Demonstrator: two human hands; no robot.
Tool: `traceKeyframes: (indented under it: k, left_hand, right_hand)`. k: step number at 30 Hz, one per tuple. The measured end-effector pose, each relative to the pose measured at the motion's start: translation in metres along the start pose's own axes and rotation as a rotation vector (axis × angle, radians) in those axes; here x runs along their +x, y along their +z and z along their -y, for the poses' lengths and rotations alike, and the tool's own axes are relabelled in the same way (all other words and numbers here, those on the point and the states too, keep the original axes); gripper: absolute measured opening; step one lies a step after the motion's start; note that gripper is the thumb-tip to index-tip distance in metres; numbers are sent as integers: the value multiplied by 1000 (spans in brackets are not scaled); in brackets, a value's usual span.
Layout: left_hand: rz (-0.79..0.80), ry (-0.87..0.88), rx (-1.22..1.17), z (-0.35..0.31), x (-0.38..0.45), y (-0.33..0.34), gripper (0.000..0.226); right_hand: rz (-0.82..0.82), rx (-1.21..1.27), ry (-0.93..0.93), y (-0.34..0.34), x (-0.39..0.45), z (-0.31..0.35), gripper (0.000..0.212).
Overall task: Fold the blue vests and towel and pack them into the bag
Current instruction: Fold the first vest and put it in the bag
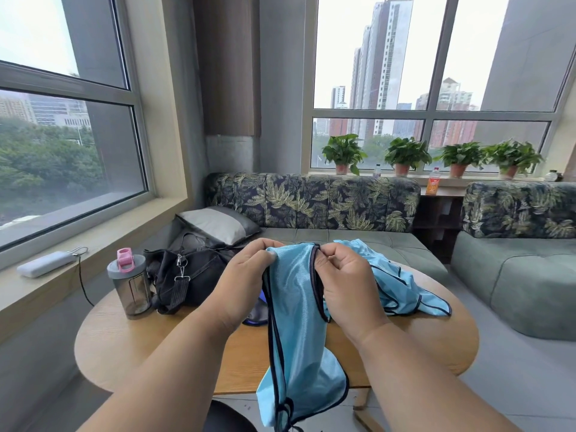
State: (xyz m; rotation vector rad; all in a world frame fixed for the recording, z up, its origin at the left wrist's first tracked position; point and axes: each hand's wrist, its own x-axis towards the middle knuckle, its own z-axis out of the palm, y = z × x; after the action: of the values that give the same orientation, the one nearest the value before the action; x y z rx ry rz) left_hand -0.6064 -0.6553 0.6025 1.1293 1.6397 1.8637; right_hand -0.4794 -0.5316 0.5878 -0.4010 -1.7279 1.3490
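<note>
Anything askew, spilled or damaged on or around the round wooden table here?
Nothing spilled or damaged. The second light-blue vest lies crumpled on the round wooden table, one corner over the far-right edge. Both hands, left and right, hold up another dark-trimmed light-blue vest.

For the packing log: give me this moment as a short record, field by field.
held vest: light blue vest with dark trim, lifted over the table, hanging past its near edge
left hand: left hand pinches the vest's top
right hand: right hand pinches the vest's top
second vest: second blue vest crumpled on the table, right of the hands
bag: black bag on the table, left, beside a water bottle
towel: cannot tell
</note>
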Motion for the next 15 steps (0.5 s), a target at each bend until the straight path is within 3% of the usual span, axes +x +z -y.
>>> traceKeyframes:
  k: [10,15]
  left_hand:
    - [48,-61,-178,6,-3,-3,40]
    - [20,-60,-125,10,-1,2,43]
  right_hand:
    - [-35,-3,12,-3,2,-6,21]
    - [-34,8,12,-1,3,-9,25]
